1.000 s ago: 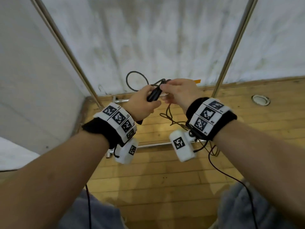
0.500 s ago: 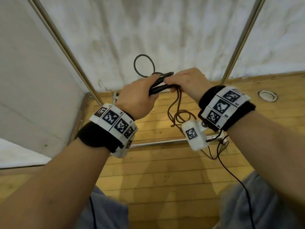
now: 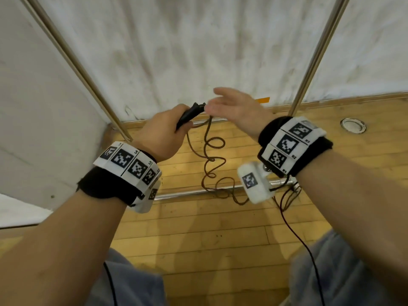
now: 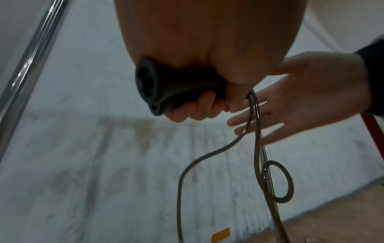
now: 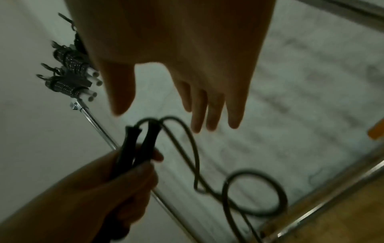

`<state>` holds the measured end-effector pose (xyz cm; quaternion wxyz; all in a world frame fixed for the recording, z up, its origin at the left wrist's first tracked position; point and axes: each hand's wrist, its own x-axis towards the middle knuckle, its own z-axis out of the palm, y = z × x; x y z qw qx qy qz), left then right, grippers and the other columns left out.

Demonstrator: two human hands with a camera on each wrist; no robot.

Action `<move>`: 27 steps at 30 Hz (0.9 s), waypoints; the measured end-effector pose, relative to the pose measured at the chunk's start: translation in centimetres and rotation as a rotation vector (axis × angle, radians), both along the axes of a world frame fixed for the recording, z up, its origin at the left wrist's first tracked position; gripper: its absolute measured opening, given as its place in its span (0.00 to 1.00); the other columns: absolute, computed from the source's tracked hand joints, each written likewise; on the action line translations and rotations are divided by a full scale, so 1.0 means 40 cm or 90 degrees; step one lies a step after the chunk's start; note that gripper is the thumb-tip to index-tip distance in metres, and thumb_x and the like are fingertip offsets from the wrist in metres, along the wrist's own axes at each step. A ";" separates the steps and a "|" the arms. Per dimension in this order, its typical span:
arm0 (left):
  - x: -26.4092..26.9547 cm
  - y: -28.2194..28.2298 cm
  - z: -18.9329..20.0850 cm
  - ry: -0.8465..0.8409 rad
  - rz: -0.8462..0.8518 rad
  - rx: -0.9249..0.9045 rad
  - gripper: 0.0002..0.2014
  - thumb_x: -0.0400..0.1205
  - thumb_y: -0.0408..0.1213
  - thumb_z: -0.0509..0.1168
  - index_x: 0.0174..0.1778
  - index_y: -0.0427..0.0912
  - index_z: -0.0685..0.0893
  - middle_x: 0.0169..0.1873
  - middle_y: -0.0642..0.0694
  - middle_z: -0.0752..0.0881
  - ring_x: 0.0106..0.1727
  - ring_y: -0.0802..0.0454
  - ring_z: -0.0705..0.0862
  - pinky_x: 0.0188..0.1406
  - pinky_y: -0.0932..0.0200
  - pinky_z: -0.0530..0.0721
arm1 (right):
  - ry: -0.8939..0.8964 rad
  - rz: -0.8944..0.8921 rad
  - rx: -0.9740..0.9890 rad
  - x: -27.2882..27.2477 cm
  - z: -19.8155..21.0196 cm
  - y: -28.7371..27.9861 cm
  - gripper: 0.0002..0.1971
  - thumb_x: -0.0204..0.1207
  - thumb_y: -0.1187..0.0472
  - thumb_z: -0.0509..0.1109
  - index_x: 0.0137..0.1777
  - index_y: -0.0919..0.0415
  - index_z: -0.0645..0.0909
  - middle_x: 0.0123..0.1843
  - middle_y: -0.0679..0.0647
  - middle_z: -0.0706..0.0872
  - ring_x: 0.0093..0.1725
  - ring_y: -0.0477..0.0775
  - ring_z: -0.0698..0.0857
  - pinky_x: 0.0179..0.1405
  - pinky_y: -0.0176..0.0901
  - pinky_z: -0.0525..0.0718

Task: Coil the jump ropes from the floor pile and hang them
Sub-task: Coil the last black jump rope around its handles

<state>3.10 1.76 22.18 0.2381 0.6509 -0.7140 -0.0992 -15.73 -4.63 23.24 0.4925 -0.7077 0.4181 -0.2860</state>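
- The thin dark cord jump rope with two black plastic handles is in your left hand. Its fingers are curled tight around both handles together, as the right wrist view shows.
- From the handles the cord hangs down in loose, kinked loops. Its lower part appears to reach the wooden plank floor, near the low metal bar of the rack.
- Your right hand is just beside the handles, with the fingers straight, a little spread, and holding nothing. In the left wrist view the cord crosses in front of its palm; I cannot tell if they touch.
- I judge the step in hand is to begin the coiling: the handles are gathered, but no coil is made yet.
- To do it well, keep the left grip firm so the handles stay side by side. Take both strands with the right hand close under the handles, and slide downward to straighten the kinks first.
- Then lay even loops of the same length into the left hand, turning the cord slightly so it does not twist.
- The small curl half way down may become a knot if you pull fast, so open it before you wind.
- Some wrapped dark bundles with white ends are at the end of a metal rod; I suppose this is the hanging place.
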 end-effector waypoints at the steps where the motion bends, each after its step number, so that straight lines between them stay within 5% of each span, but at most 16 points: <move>1: -0.002 0.001 0.004 0.013 0.002 -0.009 0.07 0.85 0.40 0.61 0.57 0.46 0.77 0.32 0.56 0.78 0.33 0.54 0.78 0.29 0.57 0.73 | 0.027 0.035 0.002 0.012 -0.009 0.015 0.22 0.73 0.50 0.73 0.64 0.58 0.79 0.57 0.52 0.87 0.56 0.48 0.84 0.61 0.45 0.79; 3: -0.003 0.007 0.011 0.016 0.010 -0.016 0.07 0.85 0.40 0.61 0.56 0.44 0.77 0.32 0.55 0.78 0.32 0.54 0.78 0.28 0.58 0.72 | -0.017 0.034 0.034 0.019 -0.015 0.037 0.06 0.76 0.61 0.71 0.49 0.64 0.84 0.44 0.57 0.88 0.49 0.57 0.87 0.63 0.57 0.81; 6: -0.003 0.018 0.012 0.026 0.022 -0.005 0.07 0.84 0.43 0.62 0.55 0.46 0.76 0.32 0.55 0.78 0.32 0.56 0.78 0.28 0.58 0.73 | -0.060 0.030 0.046 0.024 -0.016 0.051 0.07 0.81 0.64 0.63 0.42 0.58 0.81 0.31 0.51 0.84 0.39 0.56 0.88 0.60 0.54 0.83; 9: 0.001 0.026 0.013 0.047 0.043 0.017 0.05 0.83 0.47 0.63 0.50 0.52 0.74 0.32 0.55 0.79 0.31 0.57 0.78 0.27 0.60 0.71 | -0.116 -0.005 0.036 0.031 -0.001 0.061 0.07 0.84 0.61 0.60 0.47 0.57 0.79 0.21 0.42 0.73 0.22 0.50 0.78 0.35 0.46 0.85; 11: 0.002 0.029 0.014 0.065 0.039 0.044 0.07 0.83 0.48 0.63 0.49 0.50 0.78 0.32 0.51 0.80 0.33 0.51 0.80 0.30 0.57 0.76 | -0.052 -0.052 -0.059 0.024 0.008 0.062 0.08 0.83 0.56 0.61 0.45 0.52 0.81 0.17 0.40 0.72 0.18 0.43 0.72 0.24 0.36 0.77; 14: -0.005 0.035 0.017 0.079 0.023 0.059 0.08 0.84 0.48 0.62 0.52 0.48 0.80 0.33 0.49 0.82 0.36 0.47 0.83 0.37 0.49 0.82 | -0.011 -0.110 -0.129 0.004 0.016 0.047 0.16 0.83 0.54 0.61 0.35 0.50 0.81 0.14 0.40 0.68 0.16 0.42 0.67 0.19 0.31 0.68; 17: -0.017 0.038 0.017 0.086 0.016 0.046 0.09 0.85 0.48 0.61 0.55 0.48 0.79 0.32 0.52 0.81 0.33 0.51 0.81 0.33 0.52 0.80 | -0.015 -0.141 -0.114 -0.011 0.020 0.033 0.19 0.83 0.52 0.60 0.30 0.52 0.79 0.19 0.44 0.66 0.16 0.42 0.63 0.19 0.33 0.66; 24: -0.029 0.038 0.012 0.106 0.003 0.097 0.07 0.86 0.46 0.58 0.57 0.50 0.76 0.35 0.49 0.84 0.37 0.48 0.85 0.36 0.48 0.86 | 0.031 -0.154 -0.196 -0.037 0.037 0.021 0.22 0.82 0.46 0.60 0.31 0.56 0.83 0.12 0.42 0.64 0.16 0.42 0.65 0.21 0.27 0.66; 27: -0.027 0.042 0.008 0.061 -0.017 0.075 0.08 0.85 0.45 0.60 0.59 0.52 0.76 0.34 0.53 0.82 0.34 0.54 0.83 0.30 0.55 0.80 | 0.081 -0.132 -0.195 -0.050 0.041 0.013 0.21 0.80 0.45 0.63 0.35 0.58 0.87 0.14 0.43 0.62 0.15 0.43 0.64 0.20 0.27 0.67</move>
